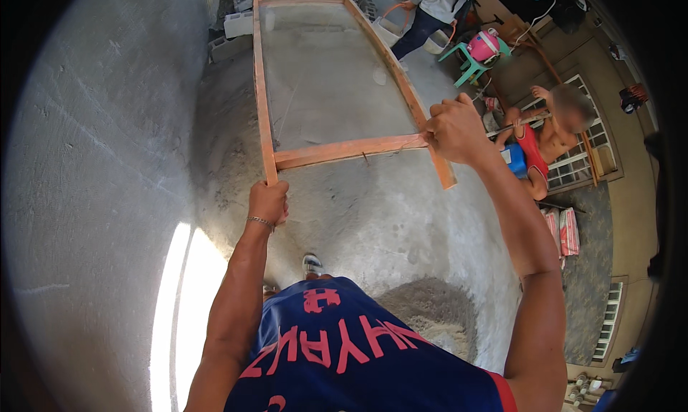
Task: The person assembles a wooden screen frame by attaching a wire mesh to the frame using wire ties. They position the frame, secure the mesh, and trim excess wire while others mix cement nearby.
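A long wooden-framed screen [347, 151] stretches away in front of me, its inside filled by what looks like fine grey mesh. Its two side rails extend past the near crossbar as short handles. My left hand [268, 201] is closed round the near end of the left rail. My right hand [457, 131] makes a fist at the near right corner, where the crossbar meets the right rail; the rail's end sticks out below it. The far end of the frame lies close to some grey blocks.
A plastered wall [122, 125] rises on the left, with concrete blocks [239, 25] beyond. A heap of sand [430, 308] lies near my feet. At far right, one person carries buckets [389, 31]; another sits by a green stool [469, 66] holding a pink jug [484, 46].
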A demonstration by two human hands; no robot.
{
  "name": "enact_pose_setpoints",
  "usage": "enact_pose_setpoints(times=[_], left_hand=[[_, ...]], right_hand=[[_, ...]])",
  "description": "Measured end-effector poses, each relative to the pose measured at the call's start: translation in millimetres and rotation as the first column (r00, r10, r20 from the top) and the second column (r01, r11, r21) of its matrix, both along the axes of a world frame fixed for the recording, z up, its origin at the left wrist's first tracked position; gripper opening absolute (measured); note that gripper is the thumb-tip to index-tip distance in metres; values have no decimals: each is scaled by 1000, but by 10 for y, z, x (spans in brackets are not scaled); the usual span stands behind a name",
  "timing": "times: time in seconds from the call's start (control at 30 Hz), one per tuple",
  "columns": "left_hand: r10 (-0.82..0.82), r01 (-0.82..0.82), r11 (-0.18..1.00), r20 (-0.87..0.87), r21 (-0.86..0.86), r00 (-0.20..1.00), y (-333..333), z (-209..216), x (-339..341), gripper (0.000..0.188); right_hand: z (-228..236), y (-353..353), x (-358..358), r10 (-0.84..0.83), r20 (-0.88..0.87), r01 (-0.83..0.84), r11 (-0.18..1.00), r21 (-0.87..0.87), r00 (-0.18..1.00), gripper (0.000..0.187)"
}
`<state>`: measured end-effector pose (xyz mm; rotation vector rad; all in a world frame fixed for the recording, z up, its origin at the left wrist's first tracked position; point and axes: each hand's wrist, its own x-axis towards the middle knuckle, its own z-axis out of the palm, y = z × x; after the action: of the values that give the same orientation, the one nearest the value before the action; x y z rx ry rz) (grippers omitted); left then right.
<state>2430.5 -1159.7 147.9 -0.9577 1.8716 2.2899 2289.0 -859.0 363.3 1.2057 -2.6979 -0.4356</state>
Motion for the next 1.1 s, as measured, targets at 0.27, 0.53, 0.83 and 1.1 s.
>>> enact_pose_setpoints(times=[0.27,0.53,0.83,1.1], left_hand=[[-31,28,998,57,54,998,-136,187,-28,17],[-44,40,998,67,53,997,-34,171,32,16],[-111,109,993,40,48,993,9,124,-5,15],[-185,185,982,23,-33,983,104,116,20,21]], right_hand=[[-72,17,-123,144,-61,-146,989,-20,988,21],[-354,63,158,-230,265,130,929,346,937,28],[560,820,394,-491,-556,-179,620,-764,671,53],[-574,1185,-574,-440,554,604,-34,-796,706,39]])
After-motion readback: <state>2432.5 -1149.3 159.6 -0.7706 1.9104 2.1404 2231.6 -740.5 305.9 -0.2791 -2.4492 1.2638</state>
